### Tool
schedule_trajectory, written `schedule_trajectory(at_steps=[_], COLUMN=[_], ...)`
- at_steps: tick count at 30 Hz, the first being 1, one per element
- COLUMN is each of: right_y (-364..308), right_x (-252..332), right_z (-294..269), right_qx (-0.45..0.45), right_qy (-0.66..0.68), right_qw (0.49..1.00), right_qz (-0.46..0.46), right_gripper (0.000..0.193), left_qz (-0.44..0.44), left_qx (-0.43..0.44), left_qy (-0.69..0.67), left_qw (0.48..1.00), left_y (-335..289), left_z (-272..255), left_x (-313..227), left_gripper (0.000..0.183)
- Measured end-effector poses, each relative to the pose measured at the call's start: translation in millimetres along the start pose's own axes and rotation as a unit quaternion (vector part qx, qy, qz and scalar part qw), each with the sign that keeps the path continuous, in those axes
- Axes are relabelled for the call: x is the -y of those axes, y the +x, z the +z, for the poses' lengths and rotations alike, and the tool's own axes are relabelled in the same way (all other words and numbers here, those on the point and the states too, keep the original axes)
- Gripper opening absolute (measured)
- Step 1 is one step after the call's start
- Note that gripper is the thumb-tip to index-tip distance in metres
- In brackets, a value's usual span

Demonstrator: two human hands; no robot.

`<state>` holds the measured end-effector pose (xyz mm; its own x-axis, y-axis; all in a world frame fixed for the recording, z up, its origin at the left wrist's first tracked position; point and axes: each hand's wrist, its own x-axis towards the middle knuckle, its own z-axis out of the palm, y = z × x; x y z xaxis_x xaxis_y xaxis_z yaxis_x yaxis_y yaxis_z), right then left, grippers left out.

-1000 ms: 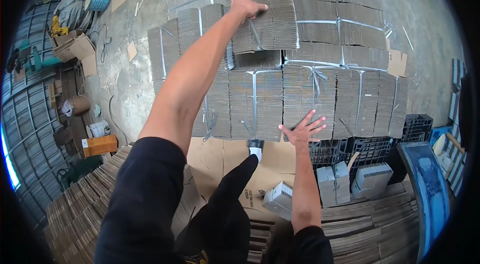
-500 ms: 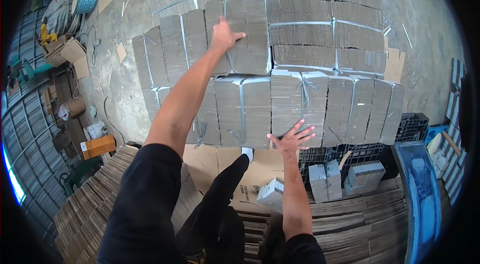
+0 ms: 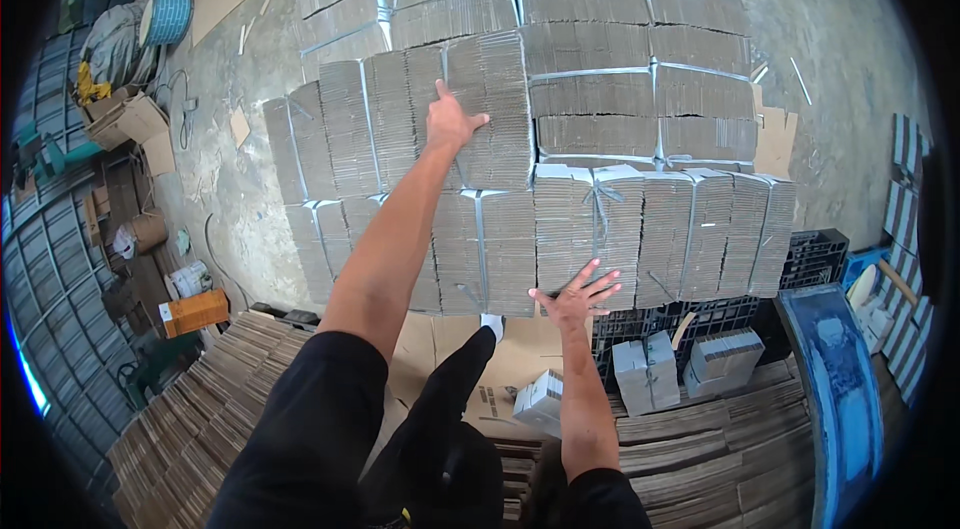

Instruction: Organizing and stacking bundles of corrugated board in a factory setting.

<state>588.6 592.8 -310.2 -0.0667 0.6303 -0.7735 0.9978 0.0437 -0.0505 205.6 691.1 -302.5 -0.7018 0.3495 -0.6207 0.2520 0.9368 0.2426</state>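
Note:
Large strapped bundles of flat brown-grey cardboard stand packed together, edges upward. My left hand (image 3: 455,124) presses down on one cardboard bundle (image 3: 490,79) at centre left, over its pale strap. Its thumb and a finger stick out apart; the other fingers are partly hidden. My right hand (image 3: 577,299) lies with fingers spread at the near edge of a front-row cardboard bundle (image 3: 590,229), which has a knotted pale strap (image 3: 602,194).
Behind stand more strapped bundles (image 3: 590,94). Black plastic crates (image 3: 815,254) and small grey bundles (image 3: 645,369) are at the near right, beside a blue trough (image 3: 840,389). Loose stacked cardboard (image 3: 210,379) lies near left. A cardboard sheet (image 3: 525,344) is by my foot.
The bundle under my left hand has slid nearer, closing the gap to the front row. My right hand stays at the front edge. The whole view has shifted slightly.

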Motion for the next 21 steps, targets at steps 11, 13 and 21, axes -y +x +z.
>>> schedule_trajectory(at_steps=[11, 13, 21], right_y=[4, 7, 0], right_x=[-11, -11, -27], right_z=[14, 16, 8], right_qx=[-0.109, -0.162, -0.033], right_qy=[0.008, 0.004, 0.06], right_qw=[0.99, 0.979, 0.998], right_qz=[-0.092, -0.127, 0.0], right_gripper=[0.153, 0.153, 0.147], left_qz=[0.339, 0.318, 0.336], left_qx=[-0.182, -0.127, -0.142], left_qy=[0.15, 0.177, 0.211], left_qw=[0.911, 0.923, 0.907], left_y=[64, 72, 59], left_z=[9, 13, 59], left_x=[-70, -68, -84], left_gripper=[0.088, 0.082, 0.068])
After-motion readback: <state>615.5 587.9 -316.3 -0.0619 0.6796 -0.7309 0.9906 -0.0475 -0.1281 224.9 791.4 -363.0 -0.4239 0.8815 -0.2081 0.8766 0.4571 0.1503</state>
